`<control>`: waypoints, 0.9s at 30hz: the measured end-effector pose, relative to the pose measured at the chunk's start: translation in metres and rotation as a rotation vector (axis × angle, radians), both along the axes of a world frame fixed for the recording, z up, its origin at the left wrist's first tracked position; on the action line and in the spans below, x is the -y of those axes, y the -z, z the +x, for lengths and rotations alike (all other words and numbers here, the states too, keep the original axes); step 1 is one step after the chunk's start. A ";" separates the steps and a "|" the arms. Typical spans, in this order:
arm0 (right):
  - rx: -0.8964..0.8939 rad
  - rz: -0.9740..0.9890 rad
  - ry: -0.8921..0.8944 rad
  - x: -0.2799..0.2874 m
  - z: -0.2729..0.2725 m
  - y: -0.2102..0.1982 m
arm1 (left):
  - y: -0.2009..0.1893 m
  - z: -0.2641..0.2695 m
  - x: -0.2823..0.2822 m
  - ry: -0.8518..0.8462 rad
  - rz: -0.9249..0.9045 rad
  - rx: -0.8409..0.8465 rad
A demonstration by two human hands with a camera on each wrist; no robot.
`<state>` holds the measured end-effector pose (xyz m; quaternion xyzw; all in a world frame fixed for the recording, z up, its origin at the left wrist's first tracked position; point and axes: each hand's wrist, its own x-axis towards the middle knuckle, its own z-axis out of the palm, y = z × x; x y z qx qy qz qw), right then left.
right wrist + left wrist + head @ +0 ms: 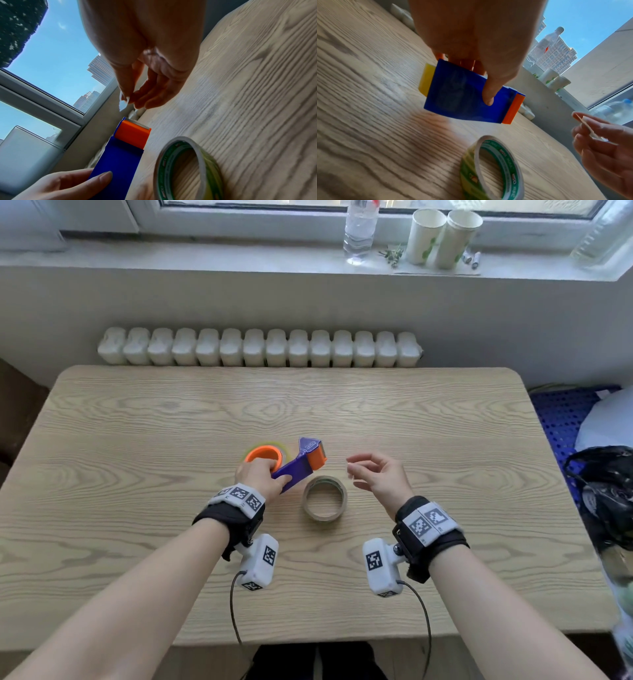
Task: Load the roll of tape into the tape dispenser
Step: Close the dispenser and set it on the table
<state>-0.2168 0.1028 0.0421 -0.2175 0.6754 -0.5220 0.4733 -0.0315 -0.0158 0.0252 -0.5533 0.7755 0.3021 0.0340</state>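
Note:
My left hand (263, 475) grips the blue tape dispenser (294, 469) just above the wooden table (137, 440). Its thumb lies on the blue side plate (462, 94). The dispenser has an orange hub (263, 454) with a yellowish roll (426, 79) around it and an orange cutter head (133, 134) with a toothed blade. Flat on the table just right of the dispenser lies a second roll of tape (324, 498) with a white rim and green print (491, 169). Raised to that roll's right, my right hand (363, 474) pinches a small strip of clear tape (123, 104).
A white radiator (260, 347) runs behind the table's far edge. On the windowsill stand a water bottle (359, 231) and two paper cups (442, 237). A black bag (603, 498) and a blue mat (561, 419) lie off the table's right side.

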 end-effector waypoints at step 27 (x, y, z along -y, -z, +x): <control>-0.176 0.354 -0.070 -0.017 -0.031 0.090 | 0.045 -0.046 -0.002 0.004 -0.065 0.068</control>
